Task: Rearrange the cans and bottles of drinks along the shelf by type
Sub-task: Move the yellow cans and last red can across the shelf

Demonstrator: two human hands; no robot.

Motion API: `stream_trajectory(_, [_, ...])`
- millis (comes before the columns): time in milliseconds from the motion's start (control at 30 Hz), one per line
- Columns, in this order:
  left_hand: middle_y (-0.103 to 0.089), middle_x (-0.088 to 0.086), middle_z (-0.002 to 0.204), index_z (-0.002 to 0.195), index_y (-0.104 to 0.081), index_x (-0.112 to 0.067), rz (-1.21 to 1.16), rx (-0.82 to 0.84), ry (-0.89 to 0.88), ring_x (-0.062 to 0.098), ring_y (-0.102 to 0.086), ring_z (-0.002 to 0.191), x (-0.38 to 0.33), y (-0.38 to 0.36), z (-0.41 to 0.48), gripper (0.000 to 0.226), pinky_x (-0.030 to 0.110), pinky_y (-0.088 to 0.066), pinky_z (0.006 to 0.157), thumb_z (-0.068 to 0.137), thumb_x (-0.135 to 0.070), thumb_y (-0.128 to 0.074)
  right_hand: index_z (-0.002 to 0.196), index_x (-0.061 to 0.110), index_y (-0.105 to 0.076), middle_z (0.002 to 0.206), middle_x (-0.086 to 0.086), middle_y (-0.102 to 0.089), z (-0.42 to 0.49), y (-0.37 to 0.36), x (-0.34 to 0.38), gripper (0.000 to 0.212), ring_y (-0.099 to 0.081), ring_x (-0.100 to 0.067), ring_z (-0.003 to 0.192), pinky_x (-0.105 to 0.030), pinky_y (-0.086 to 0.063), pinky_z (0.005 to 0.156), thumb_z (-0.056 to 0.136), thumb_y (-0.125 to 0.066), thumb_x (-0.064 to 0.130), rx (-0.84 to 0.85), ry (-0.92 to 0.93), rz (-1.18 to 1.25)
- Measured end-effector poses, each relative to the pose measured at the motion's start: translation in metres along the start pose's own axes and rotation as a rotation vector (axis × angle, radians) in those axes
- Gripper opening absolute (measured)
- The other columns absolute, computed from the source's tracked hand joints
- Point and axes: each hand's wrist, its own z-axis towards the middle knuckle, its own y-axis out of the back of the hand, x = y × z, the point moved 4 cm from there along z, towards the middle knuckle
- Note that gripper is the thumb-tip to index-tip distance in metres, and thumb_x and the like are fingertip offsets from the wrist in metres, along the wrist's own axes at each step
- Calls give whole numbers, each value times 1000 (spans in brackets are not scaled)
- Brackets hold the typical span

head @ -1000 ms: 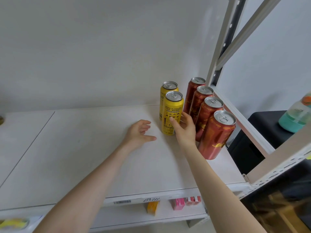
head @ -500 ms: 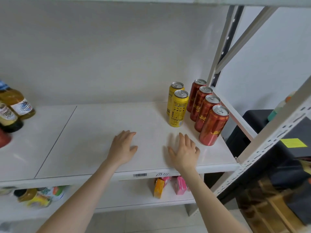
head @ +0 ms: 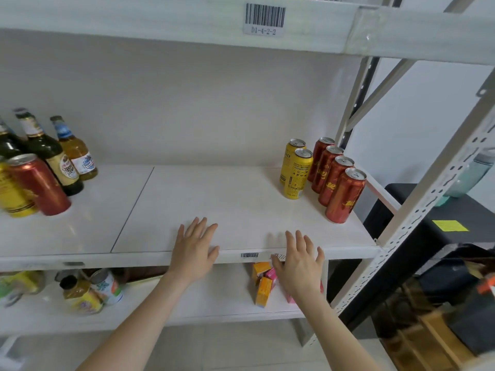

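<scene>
The middle shelf (head: 241, 210) now shows along its whole length. A second ago only its right end was in sight, so the head has pulled back and brought the left end into view. At the right end four red cans (head: 338, 182) stand in a row from back to front by the upright. Two yellow cans (head: 296, 172) stand just beside them on their left, as before. That corner looks sorted, and setting down the front yellow can seems finished. At the far left, well apart, the glass bottles (head: 52, 153) stand mixed with a stray red can (head: 40, 184) and a stray yellow can (head: 14, 195), so I judge the sorting only part done, with those two likely next. The left hand (head: 194, 250) and the right hand (head: 300, 261) have drawn back from the yellow cans to the shelf's front lip. Both are empty, with fingers straight and spread. A second ago the right fingertips touched the front yellow can.
</scene>
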Motion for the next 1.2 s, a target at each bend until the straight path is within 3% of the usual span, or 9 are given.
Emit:
stream_trajectory(167, [-34,12,158,148,-42,-18,9,-36,-21,31,-23,149,26,27,-63,56,53,-13,120,96,-37,-55,155,21,-21,163,-6,-20,-48,1,41,70,-15,-27,150,-52,-13,119,97,-38,56,-5,42,-14])
stream_trajectory(367, [-36,12,156,146,-44,-19,87,-8,5,31,-26,148,76,46,-118,58,54,-20,118,95,-45,-53,152,19,-30,160,-8,-28,-90,-7,100,70,-23,-29,148,-54,-20,116,95,-46,55,-8,74,-14])
stream_trajectory(500, [-37,13,156,145,-45,-18,95,-25,13,32,-26,148,126,63,-143,58,55,-20,118,94,-45,-54,154,18,-21,162,-8,-22,-109,-16,156,72,-17,-28,150,-53,-16,117,96,-42,55,7,115,-34])
stream_trajectory(867, [-28,9,161,151,-34,-22,151,-6,73,29,-17,151,305,125,-173,61,53,-13,120,97,-49,-46,153,20,-18,162,-7,-19,-124,-42,353,69,-14,-28,150,-53,-13,118,98,-38,55,-12,139,2])
stream_trajectory(1200, [-25,9,162,153,-30,-22,175,29,144,29,-15,151,412,141,-167,64,51,-13,121,97,-50,-44,154,21,-17,163,-7,-15,-98,-64,462,70,-12,-28,150,-54,-12,119,97,-39,55,11,169,16])
